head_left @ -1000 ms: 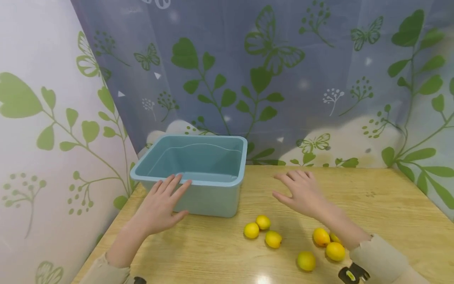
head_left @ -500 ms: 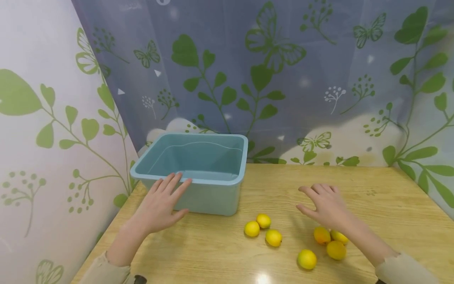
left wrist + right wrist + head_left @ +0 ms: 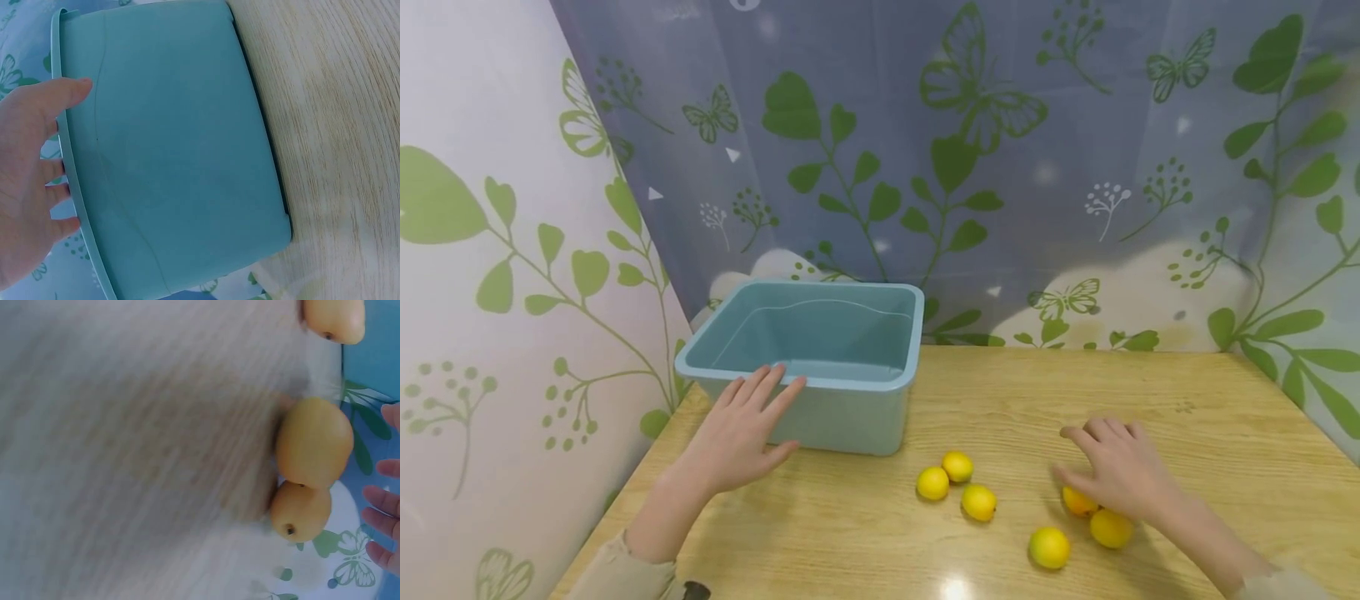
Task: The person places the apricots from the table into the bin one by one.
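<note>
While the left hand [image 3: 733,446] lies straight-fingered at the light-blue rectangular plastic bin [image 3: 853,421], a rounded orange-yellow fruit [image 3: 1078,502] sits on the wood-grain table [image 3: 970,400] just beneath the nearer right hand [image 3: 1122,471], its fingers loosely bent and empty.

A rectangular blue-green tub [image 3: 850,423] with a paler rim stands upright, open at the top, in the far left corner of the tabletop [image 3: 1232,450]. Off its near right corner lie three small yellow fruits [image 3: 979,503], two side by side. Closer to the right edge lie a greenish-yellow fruit [image 3: 1049,548], a yellow fruit [image 3: 1111,529] and a partly hidden orange-tinged fruit [image 3: 1078,502].
</note>
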`<state>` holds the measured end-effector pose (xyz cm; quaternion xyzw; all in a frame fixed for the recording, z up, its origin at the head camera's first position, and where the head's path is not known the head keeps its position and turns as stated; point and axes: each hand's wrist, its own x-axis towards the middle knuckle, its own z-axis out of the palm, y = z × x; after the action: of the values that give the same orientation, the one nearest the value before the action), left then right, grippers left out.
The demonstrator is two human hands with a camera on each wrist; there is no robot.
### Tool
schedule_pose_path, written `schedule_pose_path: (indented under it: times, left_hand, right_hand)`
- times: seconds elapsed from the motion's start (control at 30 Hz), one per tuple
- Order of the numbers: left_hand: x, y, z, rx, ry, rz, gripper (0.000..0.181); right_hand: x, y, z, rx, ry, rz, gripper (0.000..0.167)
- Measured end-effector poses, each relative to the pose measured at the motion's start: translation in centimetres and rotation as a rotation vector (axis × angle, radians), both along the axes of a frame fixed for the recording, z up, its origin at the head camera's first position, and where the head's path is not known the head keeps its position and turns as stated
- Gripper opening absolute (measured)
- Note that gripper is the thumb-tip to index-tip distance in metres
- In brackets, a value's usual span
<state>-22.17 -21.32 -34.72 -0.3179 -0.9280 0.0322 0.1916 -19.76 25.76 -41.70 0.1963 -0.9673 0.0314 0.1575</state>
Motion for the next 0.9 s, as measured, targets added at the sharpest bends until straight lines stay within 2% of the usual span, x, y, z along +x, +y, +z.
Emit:
schedule_pose_path:
  times: [0.13,0.47,0.9]
  left_hand:
    - [0.0,0.1,0.1,-0.002,0.001,0.002,0.078]
    - [0.0,0.1,0.2,0.0,0.0,0.01,0.078]
    - [0.1,0.2,0.1,-0.003,-0.015,0.021,0.076]
  right_hand:
    - [0.5,0.4,-0.6,0.035,-0.001,-0.004,0.047]
    - [1.3,0.7,-1.5,0.071,-0.083,-0.002,0.052]
    - [1.7,1.0,-2.5,0.082,-0.063,0.012,0.041]
